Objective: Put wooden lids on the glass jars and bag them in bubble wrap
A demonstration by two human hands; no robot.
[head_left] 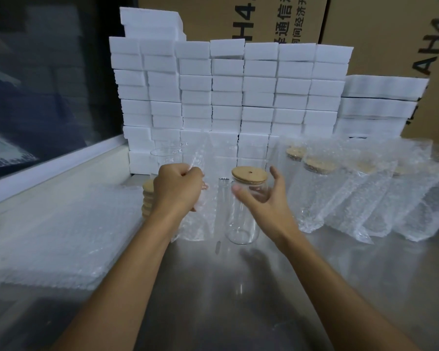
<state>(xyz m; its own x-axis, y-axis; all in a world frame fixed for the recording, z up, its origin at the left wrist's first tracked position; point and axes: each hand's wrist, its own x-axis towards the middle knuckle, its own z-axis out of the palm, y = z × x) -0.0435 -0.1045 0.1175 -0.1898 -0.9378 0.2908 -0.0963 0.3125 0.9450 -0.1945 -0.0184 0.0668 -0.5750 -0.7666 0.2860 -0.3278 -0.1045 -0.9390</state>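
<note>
Gripping an upright bubble wrap bag (200,198) by its upper edge, the left hand (178,188) was curled in a fist around the plastic. Just to its right stood a glass jar (243,219) on the steel table (238,300), capped with a wooden lid (249,175) that had a small hole near its centre. The right hand (261,198) was cupped round the jar's upper body, thumb at the front and fingers spread behind; whether it was actually pressing the glass could not be told.

Behind the left hand, partly hidden by it, rose a stack of spare wooden lids (147,198), and farther back stood an uncapped empty jar (165,158). A pile of flat bubble wrap bags (61,236) lay to the left. On the right, a row of bagged jars (352,188) leaned in overlapping order, lids showing through the plastic. A wall of white foam blocks (228,97) closed off the back of the table, with cardboard cartons (380,26) behind it.
</note>
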